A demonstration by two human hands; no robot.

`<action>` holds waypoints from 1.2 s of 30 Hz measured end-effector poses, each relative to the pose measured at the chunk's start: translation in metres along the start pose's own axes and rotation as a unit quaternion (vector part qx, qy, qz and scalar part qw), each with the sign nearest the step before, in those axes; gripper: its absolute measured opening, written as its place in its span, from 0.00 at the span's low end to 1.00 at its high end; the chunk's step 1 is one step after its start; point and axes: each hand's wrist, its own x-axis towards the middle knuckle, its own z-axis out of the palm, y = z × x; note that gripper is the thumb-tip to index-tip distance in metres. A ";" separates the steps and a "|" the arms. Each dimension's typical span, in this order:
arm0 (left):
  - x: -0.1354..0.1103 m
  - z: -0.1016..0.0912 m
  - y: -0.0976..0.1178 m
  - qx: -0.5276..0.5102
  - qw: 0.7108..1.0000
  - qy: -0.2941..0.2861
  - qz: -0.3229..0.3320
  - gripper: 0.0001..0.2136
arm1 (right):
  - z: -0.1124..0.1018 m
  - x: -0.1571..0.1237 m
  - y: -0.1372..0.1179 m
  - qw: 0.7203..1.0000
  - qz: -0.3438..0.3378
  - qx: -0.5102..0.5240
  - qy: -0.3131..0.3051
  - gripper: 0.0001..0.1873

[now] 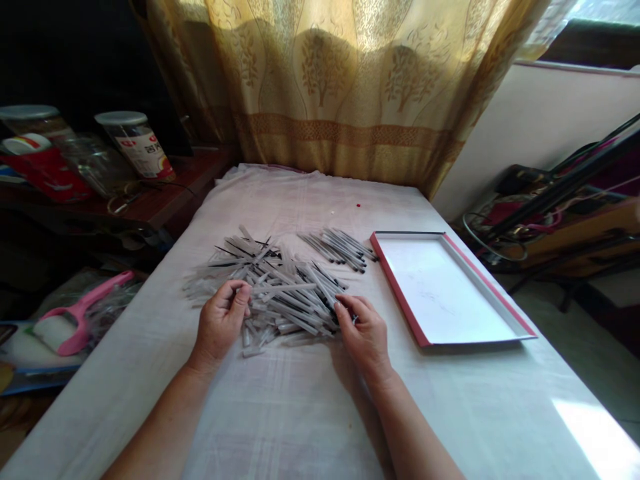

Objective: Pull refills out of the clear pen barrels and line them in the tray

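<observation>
A white-clothed surface (310, 400) carries a red-edged shallow box lid (445, 287) at right and a grey pile of thin sticks (280, 293) in the middle. The left hand (223, 323) pinches sticks at the pile's left edge, grip clenched on them; the right hand (365, 330) grasps sticks at its right edge.

Two bare forearms are seen extending from the lower frame edge toward the pile of grey sticks (280, 290). No sleeves, rings or wristbands are worn on the left hand (220, 323) or right hand (364, 333). Fingernails are kept short.
</observation>
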 end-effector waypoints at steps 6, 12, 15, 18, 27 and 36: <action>-0.009 0.010 0.007 -0.021 0.997 -0.066 0.025 0.12 | -0.003 0.000 -0.013 0.989 0.057 0.101 -0.087 0.21; -0.014 0.011 0.016 -0.020 0.993 -0.102 0.057 0.11 | 0.002 0.002 -0.017 0.953 0.174 0.217 -0.122 0.30; -0.015 0.012 0.019 -0.010 0.991 -0.114 0.065 0.11 | 0.003 0.002 -0.019 0.940 0.199 0.232 -0.151 0.30; -0.012 0.008 0.014 0.022 0.994 -0.085 0.067 0.12 | -0.002 0.001 -0.021 0.953 0.155 0.204 -0.163 0.25; 0.009 -0.007 -0.007 0.051 0.997 0.040 -0.036 0.15 | -0.021 0.013 0.005 0.997 -0.045 -0.048 0.039 0.15; 0.006 -0.001 -0.012 0.213 0.968 0.009 0.130 0.13 | -0.003 0.023 0.003 0.982 -0.076 -0.170 -0.021 0.15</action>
